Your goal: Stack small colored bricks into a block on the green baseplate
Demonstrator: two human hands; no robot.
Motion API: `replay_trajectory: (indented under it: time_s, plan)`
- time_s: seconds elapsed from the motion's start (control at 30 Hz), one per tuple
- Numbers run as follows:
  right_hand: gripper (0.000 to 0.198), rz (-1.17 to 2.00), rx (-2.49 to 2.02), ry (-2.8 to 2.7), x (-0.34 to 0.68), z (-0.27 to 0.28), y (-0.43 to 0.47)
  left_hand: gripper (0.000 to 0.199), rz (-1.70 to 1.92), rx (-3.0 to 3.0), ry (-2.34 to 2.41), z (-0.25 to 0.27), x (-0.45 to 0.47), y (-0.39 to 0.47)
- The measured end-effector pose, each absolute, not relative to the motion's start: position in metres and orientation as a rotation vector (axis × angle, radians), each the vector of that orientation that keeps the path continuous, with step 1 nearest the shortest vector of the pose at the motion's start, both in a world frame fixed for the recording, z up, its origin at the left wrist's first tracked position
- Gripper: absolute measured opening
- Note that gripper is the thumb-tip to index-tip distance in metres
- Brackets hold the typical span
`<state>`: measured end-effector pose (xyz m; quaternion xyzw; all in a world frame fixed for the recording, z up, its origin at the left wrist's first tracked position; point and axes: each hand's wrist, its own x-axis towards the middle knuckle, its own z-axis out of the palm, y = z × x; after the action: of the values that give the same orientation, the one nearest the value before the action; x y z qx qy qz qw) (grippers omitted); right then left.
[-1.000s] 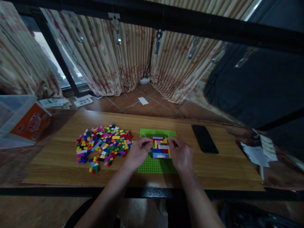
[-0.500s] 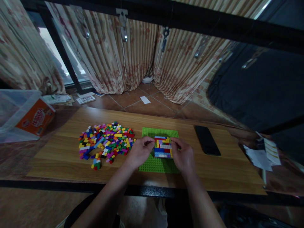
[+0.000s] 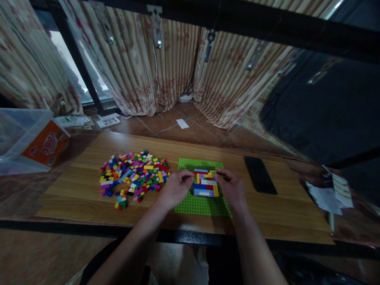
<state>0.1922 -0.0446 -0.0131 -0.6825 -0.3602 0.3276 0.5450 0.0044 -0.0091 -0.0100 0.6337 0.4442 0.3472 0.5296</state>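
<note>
A flat, multicoloured block of joined toy bricks point(image 3: 206, 186) is over the green studded baseplate point(image 3: 196, 208). My left hand point(image 3: 177, 187) is closed at the block's left edge, its thumb and forefinger pinched near the upper left corner. At the upper right corner, my right hand point(image 3: 233, 189) has its thumb and forefinger on the block's edge. Whether either hand also pinches a small loose brick is too small to tell. The block's underside is hidden.
A heap of loose toy bricks point(image 3: 135, 174) lies left of the baseplate on the wooden table point(image 3: 80, 198). A black phone point(image 3: 260, 175) rests to the right. Beyond the table's left end stands a clear plastic box point(image 3: 23, 138); papers point(image 3: 323, 198) lie off its right end.
My right hand has shifted slightly up and right along the block's edge, uncovering more of its right side. My left hand stays at the left edge. The view has shifted slightly.
</note>
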Motion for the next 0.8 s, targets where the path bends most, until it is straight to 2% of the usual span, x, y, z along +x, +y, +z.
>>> replay_trajectory:
  time_s: [0.17, 0.8]
  plan:
    - [0.044, 0.843, -1.586, -0.856, 0.196, -0.012, -0.044, 0.018, 0.841, 1.498, 1.048, -0.012, 0.005, -0.009]
    - [0.033, 0.892, -1.587, -1.029, 0.207, -0.009, -0.042, 0.014, 0.867, 1.517, 1.088, -0.011, 0.008, -0.012]
